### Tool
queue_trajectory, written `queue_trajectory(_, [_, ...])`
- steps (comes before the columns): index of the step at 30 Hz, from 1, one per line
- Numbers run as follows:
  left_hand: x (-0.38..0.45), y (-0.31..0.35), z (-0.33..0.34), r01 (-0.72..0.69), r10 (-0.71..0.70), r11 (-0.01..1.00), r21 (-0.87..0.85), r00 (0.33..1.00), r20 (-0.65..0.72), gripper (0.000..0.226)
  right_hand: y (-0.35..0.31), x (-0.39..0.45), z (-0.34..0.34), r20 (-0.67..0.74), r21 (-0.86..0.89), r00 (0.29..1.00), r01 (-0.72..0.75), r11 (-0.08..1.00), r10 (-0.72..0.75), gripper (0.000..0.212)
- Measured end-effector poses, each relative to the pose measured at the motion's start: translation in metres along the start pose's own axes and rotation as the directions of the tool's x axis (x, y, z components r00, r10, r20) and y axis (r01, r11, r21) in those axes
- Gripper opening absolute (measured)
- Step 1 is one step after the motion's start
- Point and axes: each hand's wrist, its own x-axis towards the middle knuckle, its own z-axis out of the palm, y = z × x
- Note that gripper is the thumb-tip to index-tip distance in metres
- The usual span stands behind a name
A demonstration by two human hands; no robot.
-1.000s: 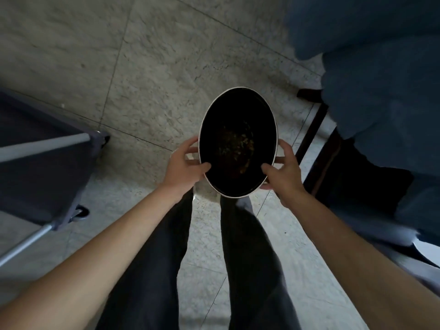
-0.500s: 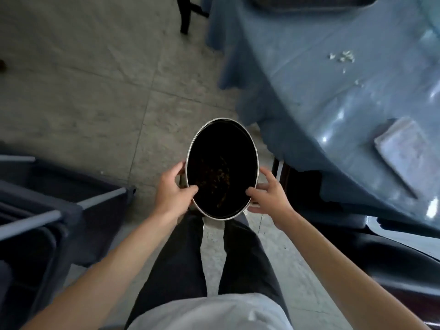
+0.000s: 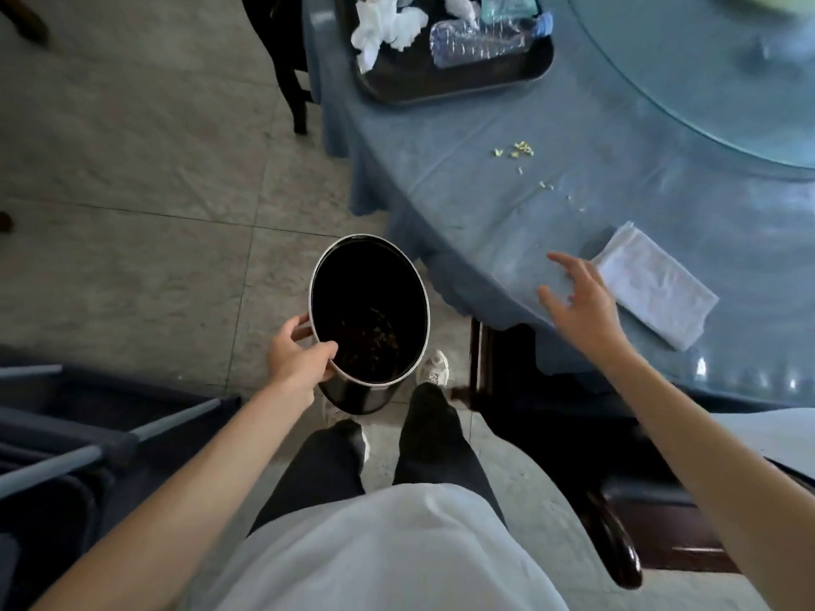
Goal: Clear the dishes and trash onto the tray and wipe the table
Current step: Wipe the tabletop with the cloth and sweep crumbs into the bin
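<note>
My left hand (image 3: 297,361) grips the rim of a black round bin (image 3: 369,310) with food scraps at its bottom, held above the floor beside the table. My right hand (image 3: 577,297) is off the bin, fingers spread, hovering over the table edge just left of a folded white cloth (image 3: 657,286). The round table (image 3: 463,178) wears a blue cover with yellowish crumbs (image 3: 518,151) scattered on it. A dark tray (image 3: 445,79) at the far edge holds crumpled white napkins (image 3: 388,26) and a crushed plastic bottle (image 3: 483,41).
A glass turntable (image 3: 705,90) covers the table's middle at the upper right. A dark wooden chair (image 3: 617,513) stands at my right, another chair (image 3: 291,77) beyond the table's left edge. A dark cart with grey bars (image 3: 66,447) sits at my left on the tiled floor.
The view swung up toward the table. My right hand let go of the bin and moved right, over the table edge near the cloth. My left hand alone holds the bin now.
</note>
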Motion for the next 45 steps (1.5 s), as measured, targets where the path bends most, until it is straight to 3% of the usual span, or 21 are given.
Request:
queue_trajectory(4, [-0.010,-0.004,0.029,0.026,-0.025,0.999,0.023,0.997,-0.074,0.051,0.078,0.031,-0.045,-0.045,-0.120,0.998,0.029,0.992,-0.034,0.062])
queue_trajectory(7, [-0.015,-0.004,0.049,0.058,-0.053,0.997,0.040,0.991,-0.120,0.054,0.120,0.036,-0.071,0.082,-0.265,0.996,-0.019,0.964,0.042,0.082])
queue_trajectory(10, [-0.015,-0.001,0.068,0.089,-0.082,0.995,0.040,0.985,-0.154,0.056,0.146,0.041,-0.083,0.257,-0.420,0.966,0.087,0.903,0.026,0.095])
queue_trajectory(16, [-0.016,0.007,0.099,0.110,-0.101,0.993,0.040,0.979,-0.176,0.054,0.162,0.048,-0.078,0.279,-0.491,0.960,0.154,0.857,-0.013,0.071])
queue_trajectory(22, [-0.009,0.012,0.110,0.118,-0.112,0.993,0.027,0.978,-0.177,0.057,0.160,0.049,-0.067,0.219,-0.524,0.976,0.128,0.842,-0.012,0.064])
queue_trajectory(28, [-0.001,0.019,0.112,0.096,-0.088,0.995,0.034,0.978,-0.189,0.056,0.139,0.108,-0.060,0.017,-0.421,0.976,-0.188,0.887,0.215,0.053])
queue_trajectory(30, [0.002,0.022,0.113,0.092,-0.081,0.995,0.049,0.977,-0.196,0.056,0.125,0.142,-0.058,-0.027,-0.397,0.971,-0.227,0.890,0.236,0.050])
queue_trajectory(38, [0.018,0.025,0.121,0.076,-0.069,0.997,0.027,0.979,-0.192,0.059,0.059,0.258,-0.032,-0.026,-0.387,0.998,-0.058,0.920,0.052,0.045])
queue_trajectory(45, [0.025,0.022,0.116,0.095,-0.102,0.995,-0.044,0.971,-0.218,0.055,0.037,0.276,-0.009,-0.006,-0.376,0.999,0.028,0.926,-0.032,0.051])
